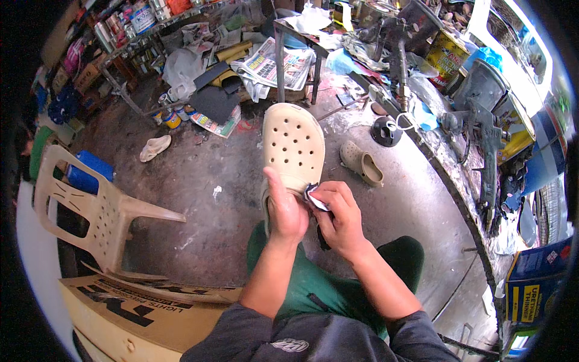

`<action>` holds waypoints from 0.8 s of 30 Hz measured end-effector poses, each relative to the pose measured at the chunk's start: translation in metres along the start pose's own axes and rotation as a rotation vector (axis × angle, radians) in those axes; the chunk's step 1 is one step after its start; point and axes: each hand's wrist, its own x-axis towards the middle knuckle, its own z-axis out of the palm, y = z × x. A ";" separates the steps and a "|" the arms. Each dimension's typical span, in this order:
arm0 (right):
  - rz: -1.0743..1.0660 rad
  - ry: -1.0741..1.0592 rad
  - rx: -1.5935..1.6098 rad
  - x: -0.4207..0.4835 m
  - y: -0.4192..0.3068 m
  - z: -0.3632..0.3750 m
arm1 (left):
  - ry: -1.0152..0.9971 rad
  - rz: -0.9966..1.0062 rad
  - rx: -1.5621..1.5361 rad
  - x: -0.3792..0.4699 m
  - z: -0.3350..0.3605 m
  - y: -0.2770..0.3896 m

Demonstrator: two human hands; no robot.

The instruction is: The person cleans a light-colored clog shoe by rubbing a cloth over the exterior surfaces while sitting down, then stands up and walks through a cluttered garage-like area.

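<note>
A beige foam clog [294, 140] with vent holes across its toe is raised in front of me, toe pointing away. My left hand [287, 210] is inside the foot opening and supports it, thumb up along the upper. Pinched in my right hand [337, 212] is a dark and white cloth [315, 197], pressed against the clog's right side near the strap. A dark tail hangs below that hand, perhaps part of the same cloth. The matching clog [362, 163] lies on the floor beyond, to the right.
A plastic chair [108, 212] and a cardboard box [149, 312] stand at the left. Along the right runs a cluttered bench with spray guns [488, 154] and paint cans [445, 56]. Newspapers [276, 65] lie by a metal stand ahead. A crumpled pale item [155, 148] rests on the floor.
</note>
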 end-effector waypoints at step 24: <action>0.015 -0.034 -0.030 0.005 -0.003 -0.015 | -0.009 0.116 0.071 -0.021 0.012 -0.003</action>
